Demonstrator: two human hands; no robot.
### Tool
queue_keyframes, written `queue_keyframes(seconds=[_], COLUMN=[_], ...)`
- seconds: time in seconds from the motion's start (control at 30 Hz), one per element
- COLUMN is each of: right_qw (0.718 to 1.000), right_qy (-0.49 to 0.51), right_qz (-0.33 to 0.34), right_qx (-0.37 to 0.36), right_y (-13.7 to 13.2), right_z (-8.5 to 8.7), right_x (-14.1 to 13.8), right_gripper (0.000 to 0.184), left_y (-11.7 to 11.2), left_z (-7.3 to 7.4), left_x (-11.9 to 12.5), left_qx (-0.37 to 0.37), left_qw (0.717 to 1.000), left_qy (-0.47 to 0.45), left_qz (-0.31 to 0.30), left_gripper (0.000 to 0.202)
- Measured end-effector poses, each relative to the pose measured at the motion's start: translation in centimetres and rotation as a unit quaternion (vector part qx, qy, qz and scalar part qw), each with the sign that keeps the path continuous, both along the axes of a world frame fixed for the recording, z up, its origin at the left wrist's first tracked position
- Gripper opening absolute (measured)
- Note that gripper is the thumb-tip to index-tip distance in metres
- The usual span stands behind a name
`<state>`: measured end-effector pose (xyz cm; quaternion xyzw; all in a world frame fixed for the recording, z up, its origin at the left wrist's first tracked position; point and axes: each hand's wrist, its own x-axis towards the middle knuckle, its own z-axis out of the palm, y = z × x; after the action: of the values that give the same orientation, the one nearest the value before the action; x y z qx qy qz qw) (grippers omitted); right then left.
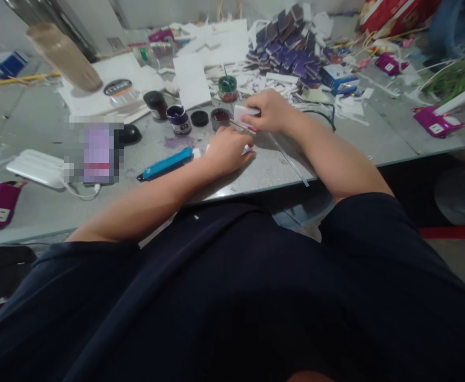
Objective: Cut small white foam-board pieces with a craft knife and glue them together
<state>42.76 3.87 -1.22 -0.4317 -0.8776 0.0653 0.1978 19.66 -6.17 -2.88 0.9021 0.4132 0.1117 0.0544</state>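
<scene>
My right hand (271,111) is closed on a small white block (241,113), gripped between thumb and fingers. Just left of it and nearer the table edge, my left hand (230,149) has its fingers curled. A bit of white shows by its thumb, but what it holds I cannot make out. Between the hands lies a thin stick (243,126), its tip near the right fingers. Behind the left hand stands an uncapped jar of dark reddish paint (220,119). Beside that are a black lid (199,118) and an open jar of purple paint (179,120).
A blue cutter knife (168,163) lies left of my left hand. A dark jar (155,105) and a green-and-red jar (228,87) stand behind. Purple-coated pieces (288,50) are heaped at the back. A clear strip (288,159) reaches the table edge. A phone (97,151) lies left.
</scene>
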Motion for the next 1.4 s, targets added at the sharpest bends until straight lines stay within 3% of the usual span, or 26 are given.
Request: queue_keyframes(seconds=[0.13,0.33,0.53,0.8,0.87,1.03,1.13,1.2,1.4], right_qw=[1.000,1.000,1.000,0.998,0.998,1.000,1.000,1.000,1.000], right_qy=[-0.001,-0.009,-0.009,0.024,0.022,0.003,0.002,0.001,-0.011], right_qz=[-0.014,-0.010,0.002,-0.012,-0.008,0.014,0.017,0.017,0.011], right_qx=[0.001,-0.012,0.010,-0.057,-0.057,-0.019,-0.016,-0.016,-0.005], right_y=[-0.2,-0.5,-0.1,-0.6,-0.7,-0.1,0.2,0.2,0.0], right_z=[0.3,0.5,0.1,0.7,0.8,0.5,0.4,0.4,0.6], right_x=[-0.1,-0.1,0.1,-0.2,-0.3,0.2,0.4,0.3,0.1], right_gripper=[0.039,0.038,0.039,0.059,0.056,0.041,0.039,0.041,0.052], left_y=[0.2,0.0,-0.2,-0.1,-0.3,-0.4,-0.3,-0.4,-1.2], left_z=[-0.3,0.4,0.2,-0.3,-0.3,-0.7,-1.0,-1.0,-0.4], left_x=[0.1,0.0,0.0,-0.2,-0.2,0.1,0.1,0.1,-0.3], left_qx=[0.000,-0.031,-0.009,-0.042,-0.035,-0.016,-0.014,-0.019,-0.028], left_qw=[1.000,0.999,1.000,0.998,0.998,0.998,0.997,0.996,0.994], left_qy=[-0.011,-0.026,0.010,-0.042,-0.037,-0.028,-0.050,-0.061,-0.096], left_qz=[0.005,0.027,0.009,0.023,0.033,0.056,0.064,0.063,0.045], left_gripper=[0.032,0.060,0.037,0.026,0.026,0.043,0.068,0.074,0.045])
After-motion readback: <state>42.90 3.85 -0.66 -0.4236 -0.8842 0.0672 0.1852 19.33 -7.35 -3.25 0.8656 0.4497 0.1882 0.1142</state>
